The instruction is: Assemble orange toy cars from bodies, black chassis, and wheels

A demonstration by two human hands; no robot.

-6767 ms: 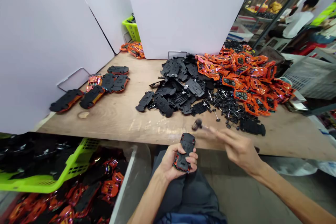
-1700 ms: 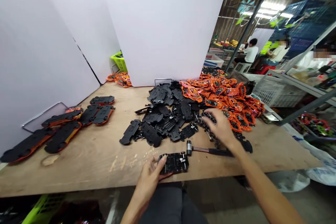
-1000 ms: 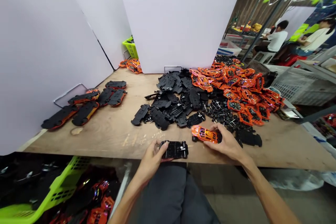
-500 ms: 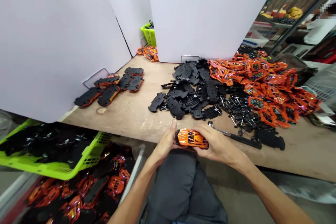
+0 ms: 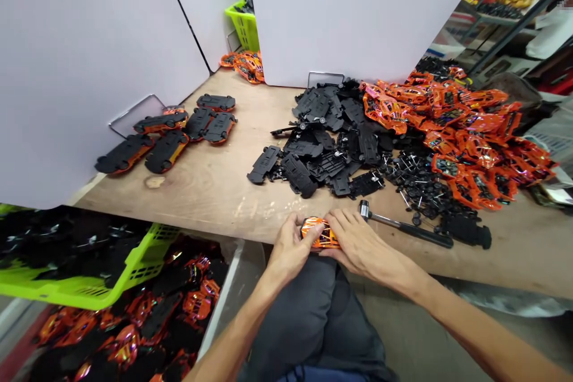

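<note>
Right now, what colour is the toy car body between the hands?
The toy car body is shiny orange, seen best in the head view.

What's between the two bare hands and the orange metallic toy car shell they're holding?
Nothing visible. The left hand and right hand both touch the orange metallic toy car shell directly, from either side, with their fingers over its top.

Hammer [image 5: 400, 225] just beside the right hand [image 5: 369, 248]
</note>
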